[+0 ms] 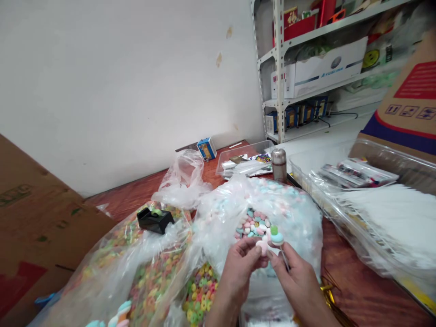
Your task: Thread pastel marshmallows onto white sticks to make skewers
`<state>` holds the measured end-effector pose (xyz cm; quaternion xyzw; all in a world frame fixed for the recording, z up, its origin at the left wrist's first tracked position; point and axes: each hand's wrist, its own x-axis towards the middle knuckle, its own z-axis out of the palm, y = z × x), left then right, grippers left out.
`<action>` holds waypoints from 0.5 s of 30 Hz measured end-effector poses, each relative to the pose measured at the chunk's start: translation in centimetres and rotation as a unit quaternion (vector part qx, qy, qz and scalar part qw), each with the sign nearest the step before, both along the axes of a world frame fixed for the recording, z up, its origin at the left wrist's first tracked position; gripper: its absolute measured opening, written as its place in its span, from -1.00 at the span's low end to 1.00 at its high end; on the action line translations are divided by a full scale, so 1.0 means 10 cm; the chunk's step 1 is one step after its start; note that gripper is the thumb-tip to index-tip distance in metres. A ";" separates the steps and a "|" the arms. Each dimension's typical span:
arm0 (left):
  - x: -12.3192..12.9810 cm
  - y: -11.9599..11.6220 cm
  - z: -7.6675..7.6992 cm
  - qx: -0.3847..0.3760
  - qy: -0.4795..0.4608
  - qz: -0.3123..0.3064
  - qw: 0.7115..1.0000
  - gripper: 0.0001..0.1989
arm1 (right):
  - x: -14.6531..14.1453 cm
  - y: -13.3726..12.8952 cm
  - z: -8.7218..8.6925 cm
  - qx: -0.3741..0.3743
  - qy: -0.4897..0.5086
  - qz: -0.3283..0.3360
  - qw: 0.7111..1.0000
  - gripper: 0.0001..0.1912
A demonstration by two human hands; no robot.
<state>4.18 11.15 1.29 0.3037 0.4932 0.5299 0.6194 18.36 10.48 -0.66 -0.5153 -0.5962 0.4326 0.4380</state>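
My left hand (242, 261) pinches a pale pink marshmallow (261, 246) between thumb and fingers. Close beside it, my right hand (293, 268) grips a thin skewer (284, 260). At the skewer's top sit a blue-and-white marshmallow (276, 238) and a small green candy (274, 230). Both hands are over a large clear plastic bag (221, 204), whose opening shows pink, blue and white pieces (254, 222). To the left, another clear bag (136, 254) is full of ring-shaped candies (201, 290) in several colours.
A black tape dispenser (155, 220) rests on the left bag. Behind stand a metal flask (279, 165) and a clear tray (245, 156). A large clear bin (340, 231) with white packets is at the right. A cardboard box (44, 227) borders the left side.
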 end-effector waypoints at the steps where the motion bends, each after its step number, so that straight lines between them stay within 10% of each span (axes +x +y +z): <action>1: 0.01 -0.06 0.01 0.001 -0.008 -0.007 1.000 -0.64 | -0.02 0.01 0.00 0.000 -0.014 0.013 1.000 -0.68; 15: -0.12 -0.05 -0.10 0.035 0.096 0.134 0.986 -0.61 | 0.09 -0.34 0.18 -0.076 0.058 0.142 0.985 -0.70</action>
